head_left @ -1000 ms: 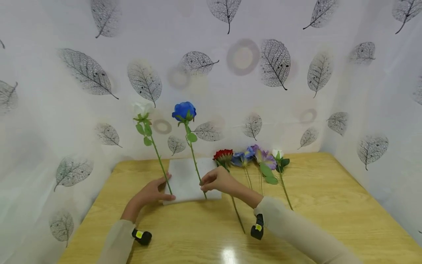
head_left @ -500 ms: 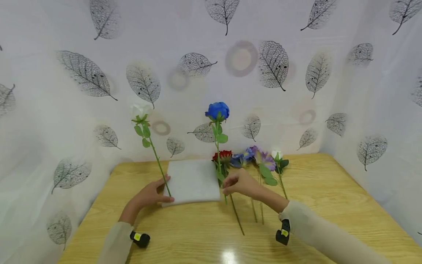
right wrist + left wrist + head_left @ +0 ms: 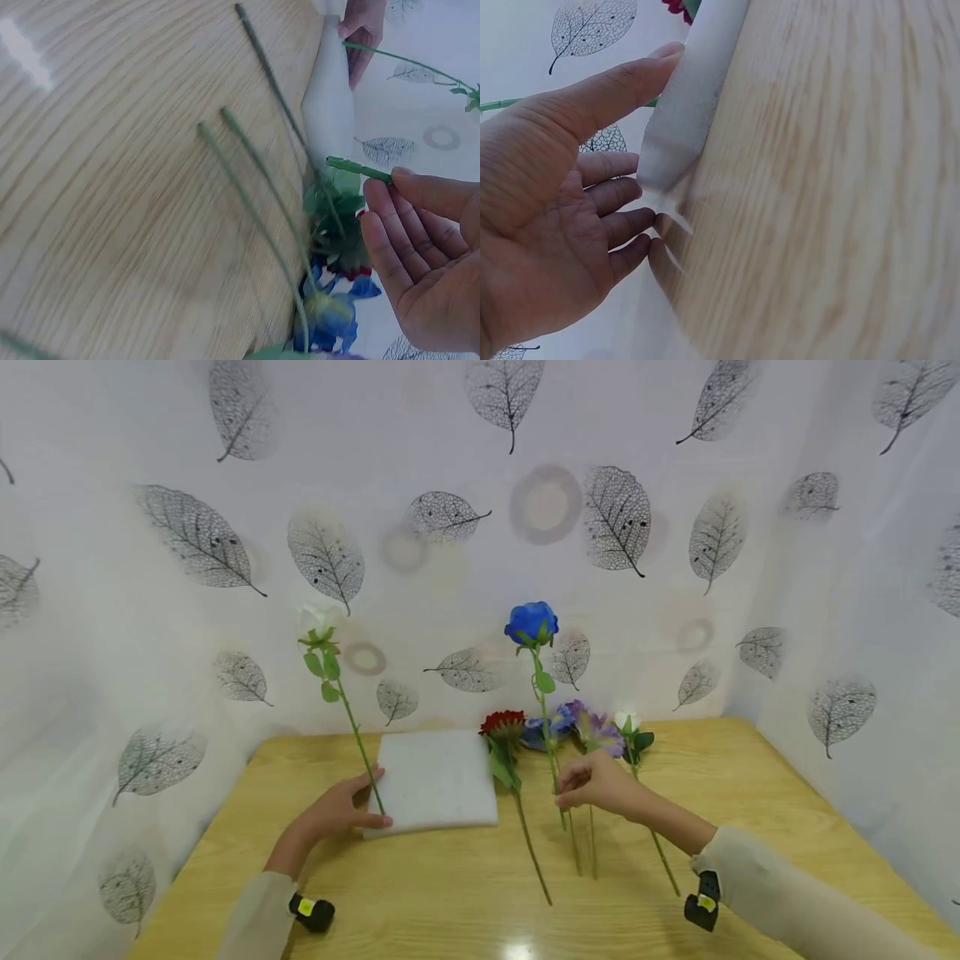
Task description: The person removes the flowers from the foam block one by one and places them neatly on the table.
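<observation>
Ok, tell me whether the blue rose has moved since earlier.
Yes: in the head view, the blue rose has moved right, from across the white block to past its right edge.

green stem (image 3: pixel 360 170) in right hand (image 3: pixel 440 283)

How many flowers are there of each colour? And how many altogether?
White: 2, the left white flower and the right white flower
Blue: 2, the held blue flower and the lying blue flower
Red: 1, the red flower
Purple: 1, the purple flower
Total: 6 flowers
</observation>
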{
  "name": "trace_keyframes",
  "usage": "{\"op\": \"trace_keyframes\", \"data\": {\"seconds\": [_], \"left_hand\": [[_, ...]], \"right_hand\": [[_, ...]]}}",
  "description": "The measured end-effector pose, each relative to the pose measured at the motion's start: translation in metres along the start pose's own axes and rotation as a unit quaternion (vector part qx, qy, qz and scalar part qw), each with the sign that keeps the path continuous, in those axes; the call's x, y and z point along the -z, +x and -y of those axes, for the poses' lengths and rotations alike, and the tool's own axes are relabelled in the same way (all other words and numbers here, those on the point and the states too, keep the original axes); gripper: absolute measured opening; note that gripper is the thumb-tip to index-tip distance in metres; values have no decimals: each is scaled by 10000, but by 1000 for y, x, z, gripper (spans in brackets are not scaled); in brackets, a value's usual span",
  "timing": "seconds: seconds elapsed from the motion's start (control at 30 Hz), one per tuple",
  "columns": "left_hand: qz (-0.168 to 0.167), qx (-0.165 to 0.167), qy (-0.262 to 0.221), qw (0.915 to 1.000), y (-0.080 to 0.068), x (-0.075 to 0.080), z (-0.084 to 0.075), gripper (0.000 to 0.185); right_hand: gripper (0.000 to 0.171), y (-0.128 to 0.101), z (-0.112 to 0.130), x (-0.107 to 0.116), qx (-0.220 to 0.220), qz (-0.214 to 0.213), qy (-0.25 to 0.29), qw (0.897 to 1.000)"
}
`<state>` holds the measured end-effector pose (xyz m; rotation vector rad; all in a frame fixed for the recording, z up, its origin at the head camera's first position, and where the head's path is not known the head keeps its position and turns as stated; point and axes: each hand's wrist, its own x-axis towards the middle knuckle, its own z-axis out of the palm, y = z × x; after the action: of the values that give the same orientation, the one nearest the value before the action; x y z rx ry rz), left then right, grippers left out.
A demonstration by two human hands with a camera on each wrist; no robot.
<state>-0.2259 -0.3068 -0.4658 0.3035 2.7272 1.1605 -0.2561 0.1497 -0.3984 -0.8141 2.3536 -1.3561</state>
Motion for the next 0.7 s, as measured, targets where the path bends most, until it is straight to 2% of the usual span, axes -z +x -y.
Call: {"op": "trace_keyframes", "data": {"seconds": [0.27,0.5,0.7], "left_hand": [[29,60,182,9998,-1,1,-1,105],[65,-8,175,9998,-1,4,-2,104],[113,20,199,9997,0,3,0,104]], "right_hand": [[14,-27,-13,32,-177,-64,-192,9996],[16,-51,-21,57,-659,-263,-322,9970],[14,-71,-35,73,-888,-287,-468,9945]]}}
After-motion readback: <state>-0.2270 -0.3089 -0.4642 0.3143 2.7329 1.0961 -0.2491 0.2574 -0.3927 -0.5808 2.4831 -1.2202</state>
